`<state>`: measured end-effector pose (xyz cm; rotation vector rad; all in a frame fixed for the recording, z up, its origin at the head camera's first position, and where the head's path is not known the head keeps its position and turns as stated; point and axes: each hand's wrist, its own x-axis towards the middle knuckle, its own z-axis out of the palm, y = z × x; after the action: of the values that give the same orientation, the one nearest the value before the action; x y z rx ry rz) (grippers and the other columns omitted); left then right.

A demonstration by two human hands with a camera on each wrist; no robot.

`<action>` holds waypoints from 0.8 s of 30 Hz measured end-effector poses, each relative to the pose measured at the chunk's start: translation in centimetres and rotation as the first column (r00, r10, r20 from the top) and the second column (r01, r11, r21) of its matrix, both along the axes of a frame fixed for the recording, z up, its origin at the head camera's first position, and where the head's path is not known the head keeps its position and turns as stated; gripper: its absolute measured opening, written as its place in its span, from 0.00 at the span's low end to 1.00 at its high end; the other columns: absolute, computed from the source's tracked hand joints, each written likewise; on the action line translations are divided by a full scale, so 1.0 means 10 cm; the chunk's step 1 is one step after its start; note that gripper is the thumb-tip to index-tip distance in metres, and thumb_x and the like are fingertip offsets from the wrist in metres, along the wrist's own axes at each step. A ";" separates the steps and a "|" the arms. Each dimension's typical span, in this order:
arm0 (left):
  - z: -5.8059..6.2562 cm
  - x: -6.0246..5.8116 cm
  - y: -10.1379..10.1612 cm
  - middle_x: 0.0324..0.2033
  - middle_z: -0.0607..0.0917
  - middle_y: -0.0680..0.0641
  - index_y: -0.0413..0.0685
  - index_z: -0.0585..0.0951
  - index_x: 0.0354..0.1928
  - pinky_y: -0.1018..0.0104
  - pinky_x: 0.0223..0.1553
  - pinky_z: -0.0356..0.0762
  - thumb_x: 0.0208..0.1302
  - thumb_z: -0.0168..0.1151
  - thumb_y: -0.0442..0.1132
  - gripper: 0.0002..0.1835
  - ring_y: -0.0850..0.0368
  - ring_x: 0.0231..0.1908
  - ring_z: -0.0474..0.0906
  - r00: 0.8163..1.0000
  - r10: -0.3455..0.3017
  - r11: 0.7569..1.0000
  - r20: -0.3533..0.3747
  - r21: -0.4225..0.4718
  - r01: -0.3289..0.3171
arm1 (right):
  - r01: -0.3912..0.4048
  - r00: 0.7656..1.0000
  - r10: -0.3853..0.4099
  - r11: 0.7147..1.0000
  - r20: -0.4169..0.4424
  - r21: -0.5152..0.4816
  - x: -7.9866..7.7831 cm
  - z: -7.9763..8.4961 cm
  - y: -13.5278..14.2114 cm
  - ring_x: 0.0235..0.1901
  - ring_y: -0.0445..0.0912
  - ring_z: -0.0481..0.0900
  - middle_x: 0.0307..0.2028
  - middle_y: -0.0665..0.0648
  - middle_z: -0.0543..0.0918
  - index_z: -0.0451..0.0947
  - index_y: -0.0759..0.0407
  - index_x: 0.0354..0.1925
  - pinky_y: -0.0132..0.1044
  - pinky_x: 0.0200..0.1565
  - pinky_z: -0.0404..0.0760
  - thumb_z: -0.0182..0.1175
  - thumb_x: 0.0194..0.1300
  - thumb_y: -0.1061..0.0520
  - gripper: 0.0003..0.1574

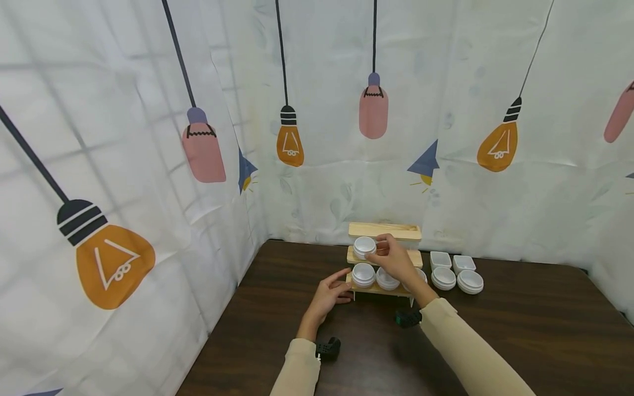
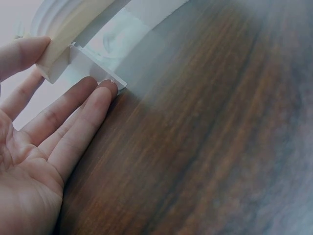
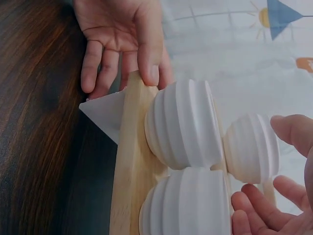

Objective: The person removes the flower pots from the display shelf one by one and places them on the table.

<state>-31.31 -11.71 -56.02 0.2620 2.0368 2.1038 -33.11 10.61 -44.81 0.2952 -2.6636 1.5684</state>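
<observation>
A three-tier wooden stand [image 1: 384, 230] with clear side panels rises at the back of the table. On its middle tier sits a ribbed white round bowl [image 1: 364, 245]. My right hand [image 1: 394, 259] is beside that bowl, thumb and fingers spread around its side, the thumb tip right at the rim in the right wrist view. My left hand [image 1: 327, 297] touches the stand's left end, thumb at the lower plank [image 3: 128, 156] and straight fingers against the clear panel [image 2: 95, 68]. Three white bowls [image 1: 364, 275] stand along the lower tier, one partly hidden by my right forearm.
Right of the stand, two square white dishes [image 1: 440, 259] sit behind two sets of round white bowls [image 1: 470, 281]. A printed curtain [image 1: 317, 198] closes off the back and left of the dark wooden table [image 1: 535, 330]. The top tier bears no bowls.
</observation>
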 end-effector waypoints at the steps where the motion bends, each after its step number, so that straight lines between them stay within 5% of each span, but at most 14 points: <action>1: 0.00 0.00 0.00 0.47 0.89 0.46 0.52 0.74 0.72 0.55 0.47 0.89 0.72 0.64 0.44 0.28 0.49 0.43 0.88 1.000 0.000 1.000 0.000 0.001 0.000 | 0.004 1.000 -0.004 1.000 0.001 0.001 -0.01 -0.01 -0.01 0.57 0.60 0.81 0.60 0.69 0.79 0.68 0.61 0.67 0.53 0.55 0.84 0.69 0.68 0.48 0.37; 12: -0.01 -0.01 0.00 0.47 0.89 0.45 0.52 0.74 0.72 0.54 0.47 0.89 0.72 0.64 0.45 0.29 0.48 0.43 0.89 1.000 -0.002 1.000 -0.007 0.003 0.002 | 0.036 0.999 -0.036 0.999 -0.002 -0.004 -0.07 -0.04 -0.09 0.50 0.54 0.82 0.58 0.68 0.81 0.69 0.62 0.65 0.44 0.48 0.84 0.72 0.64 0.50 0.38; 24: -0.01 0.00 0.00 0.46 0.89 0.45 0.52 0.73 0.73 0.53 0.48 0.89 0.72 0.64 0.45 0.28 0.48 0.43 0.89 1.000 -0.004 1.000 -0.007 0.003 0.004 | 0.066 0.998 -0.066 0.998 -0.018 0.014 -0.13 -0.10 -0.14 0.50 0.55 0.82 0.56 0.67 0.82 0.70 0.60 0.63 0.45 0.48 0.83 0.74 0.62 0.47 0.38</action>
<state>-31.33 -11.71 -56.12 0.2736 2.0351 2.1072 -34.44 9.26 -45.79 0.2181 -2.6437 1.5217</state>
